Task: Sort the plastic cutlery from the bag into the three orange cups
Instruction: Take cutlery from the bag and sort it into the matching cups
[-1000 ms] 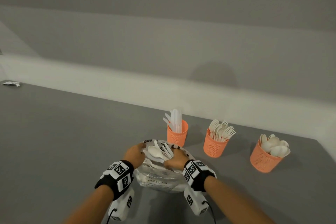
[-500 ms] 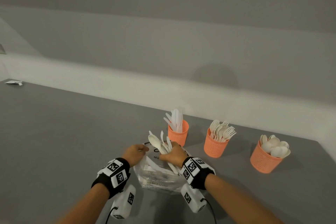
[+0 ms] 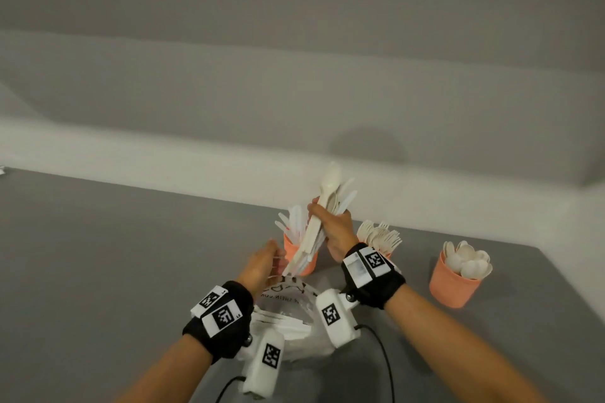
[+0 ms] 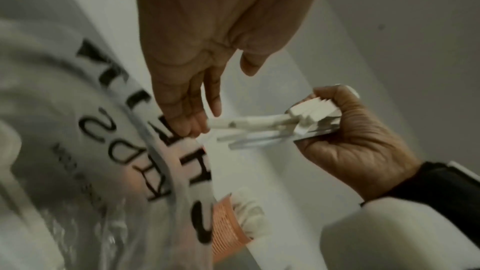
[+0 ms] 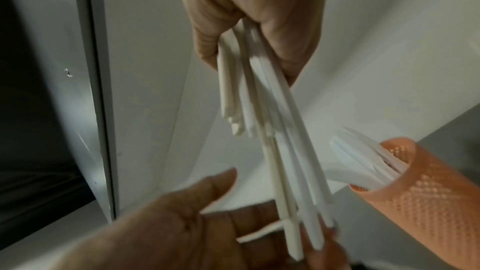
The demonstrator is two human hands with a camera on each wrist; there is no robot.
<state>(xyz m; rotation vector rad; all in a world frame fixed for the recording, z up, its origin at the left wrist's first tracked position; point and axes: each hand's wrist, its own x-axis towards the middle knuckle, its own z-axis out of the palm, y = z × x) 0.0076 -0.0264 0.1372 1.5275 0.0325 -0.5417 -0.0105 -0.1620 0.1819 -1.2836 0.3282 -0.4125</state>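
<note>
My right hand (image 3: 332, 231) grips a bundle of white plastic cutlery (image 3: 327, 199), spoon bowls up, lifted in front of the orange knife cup (image 3: 311, 267). From the right wrist, the right hand (image 5: 254, 17) holds the bundle (image 5: 259, 110) with handles fanning down. My left hand (image 3: 262, 263) is open below it, and its fingers (image 5: 259, 219) touch the handle ends. The clear printed bag (image 3: 294, 311) lies under both wrists with more cutlery inside. The fork cup (image 3: 389, 255) is mostly hidden behind my right wrist. The spoon cup (image 3: 453, 285) stands at the right.
The grey table (image 3: 114, 271) stretches left and ends at a pale wall ledge (image 3: 163, 157) behind the cups. The table's right edge (image 3: 569, 288) runs close past the spoon cup. Wrist camera cables (image 3: 386, 366) trail near the bag.
My right hand has pulled the bundle of cutlery out of the bag and raised it in front of the knife cup. My left hand left the bag's mouth and rose to the handle ends.
</note>
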